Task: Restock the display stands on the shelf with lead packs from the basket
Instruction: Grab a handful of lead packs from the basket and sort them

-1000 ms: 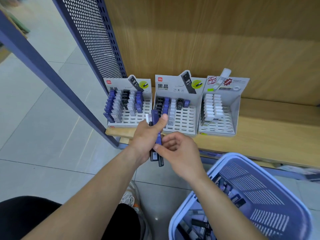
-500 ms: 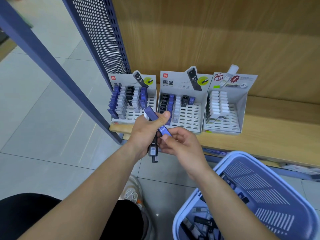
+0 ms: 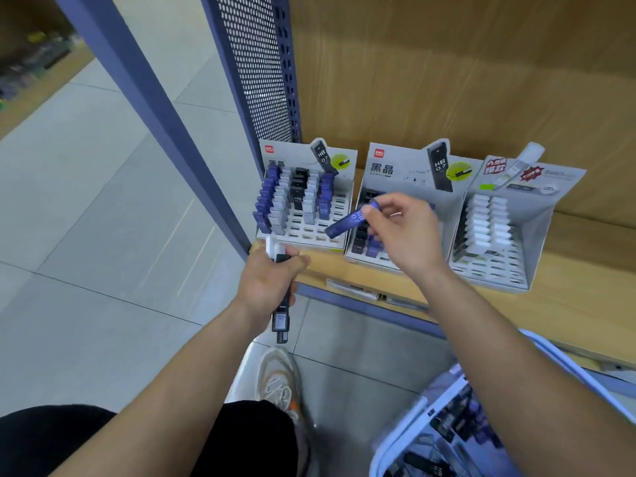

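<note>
One pack (image 3: 347,223) I'm pinching in my right hand (image 3: 406,237), left hand (image 3: 270,284) clutching spares (image 3: 280,321); going in tilted, it's risking toppling neighbours (image 3: 296,197).

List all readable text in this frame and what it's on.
"HB 0.7": header of the left stand.
"黑晶", "HB 0.7": header of the middle stand.
"HB": blue pack in the right hand; rest blurred.
"HB 0.7": black pack in the left stand.
Unreadable: red logos, right stand header, spare packs in the left hand.
</note>
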